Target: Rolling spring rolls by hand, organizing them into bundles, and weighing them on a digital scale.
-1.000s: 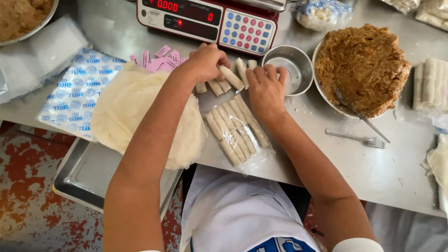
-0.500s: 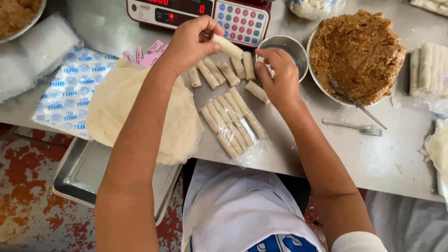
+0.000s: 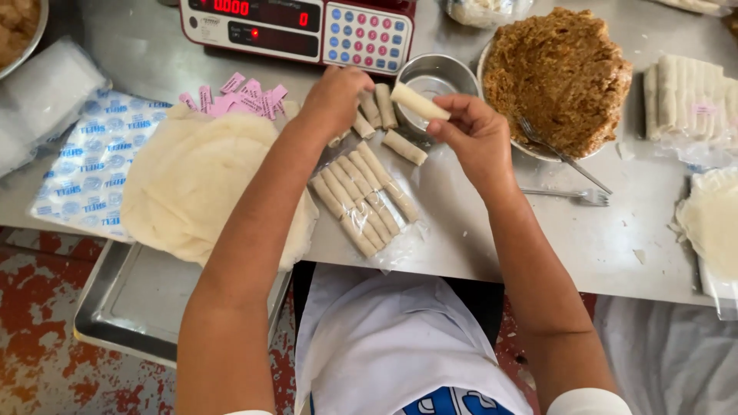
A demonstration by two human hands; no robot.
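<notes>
My right hand (image 3: 474,137) holds one pale rolled spring roll (image 3: 419,101) by its end, raised over a small steel bowl (image 3: 440,78). My left hand (image 3: 335,100) rests with fingers curled on loose rolls (image 3: 379,107) lying near the scale. Several more rolls (image 3: 361,200) lie side by side on a clear plastic sheet (image 3: 400,242) at the table's near edge. One single roll (image 3: 404,147) lies between the two hands.
A digital scale (image 3: 300,27) stands at the back. A stack of round wrappers (image 3: 196,180) lies left, pink tags (image 3: 238,94) behind it. A bowl of brown filling (image 3: 557,77) with a fork (image 3: 565,157) sits right, another fork (image 3: 565,194) beside it, packed rolls (image 3: 688,96) far right. A steel tray (image 3: 131,307) sits below.
The roll lifted by my left hand has passed to my right hand, which now holds it over the steel bowl. My left hand has dropped back onto the loose rolls.
</notes>
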